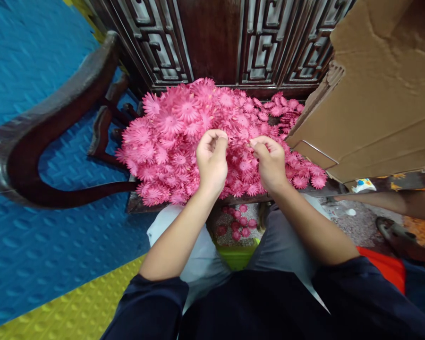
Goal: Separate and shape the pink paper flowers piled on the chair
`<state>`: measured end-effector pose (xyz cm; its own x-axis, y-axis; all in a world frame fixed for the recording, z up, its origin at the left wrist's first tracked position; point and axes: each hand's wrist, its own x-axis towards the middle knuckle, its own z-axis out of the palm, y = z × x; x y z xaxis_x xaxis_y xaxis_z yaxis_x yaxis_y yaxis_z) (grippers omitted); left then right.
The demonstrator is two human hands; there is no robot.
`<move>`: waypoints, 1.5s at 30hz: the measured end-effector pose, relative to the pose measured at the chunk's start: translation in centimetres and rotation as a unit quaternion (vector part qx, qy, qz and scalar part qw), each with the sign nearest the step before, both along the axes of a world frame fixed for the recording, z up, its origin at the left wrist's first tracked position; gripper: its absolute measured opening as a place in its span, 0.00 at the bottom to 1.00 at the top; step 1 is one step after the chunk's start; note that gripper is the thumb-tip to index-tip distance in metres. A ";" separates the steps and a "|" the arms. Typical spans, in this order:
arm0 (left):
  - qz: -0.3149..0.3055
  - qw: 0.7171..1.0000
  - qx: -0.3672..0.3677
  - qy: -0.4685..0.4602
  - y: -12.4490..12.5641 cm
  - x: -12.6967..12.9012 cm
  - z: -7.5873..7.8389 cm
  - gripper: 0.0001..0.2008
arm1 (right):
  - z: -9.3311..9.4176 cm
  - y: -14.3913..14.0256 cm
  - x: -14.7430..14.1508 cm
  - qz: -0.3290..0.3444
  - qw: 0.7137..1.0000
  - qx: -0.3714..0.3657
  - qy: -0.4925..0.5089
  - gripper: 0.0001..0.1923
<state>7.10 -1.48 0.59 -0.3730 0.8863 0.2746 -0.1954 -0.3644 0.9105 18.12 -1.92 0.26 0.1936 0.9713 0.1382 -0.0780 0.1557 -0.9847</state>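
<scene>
A large heap of pink artificial flower heads (177,123) covers the dark wooden bench seat in front of me. My left hand (212,156) is held over the middle of the heap, fingers curled in a pinch; whatever lies between thumb and fingers is hidden. A short way to its right, my right hand (271,158) pinches at its fingertips, where something tiny may show, too small to name. The two hands are apart. Smaller, flatter pink flower pieces (283,106) lie toward the back right of the seat.
A torn cardboard box (375,108) stands on the right. The bench's curved wooden armrest (21,137) is at left, its carved backrest (212,42) behind. Fallen flowers (238,222) lie on the floor between my knees. Another person's arm (393,202) shows at far right.
</scene>
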 end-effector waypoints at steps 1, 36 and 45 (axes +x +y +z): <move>0.010 1.000 0.001 0.006 0.0 0.1 -0.1 0.05 | 0.0 -0.1 -0.1 -0.010 1.000 0.004 -0.010 0.06; -0.429 0.819 -0.310 -0.222 0.7 -1.8 0.6 0.09 | 0.7 -0.2 1.1 0.068 0.994 0.061 -0.068 0.05; -0.381 0.856 -0.291 -0.191 0.9 -2.4 0.9 0.15 | 0.6 -0.2 1.2 0.015 0.995 0.067 -0.070 0.06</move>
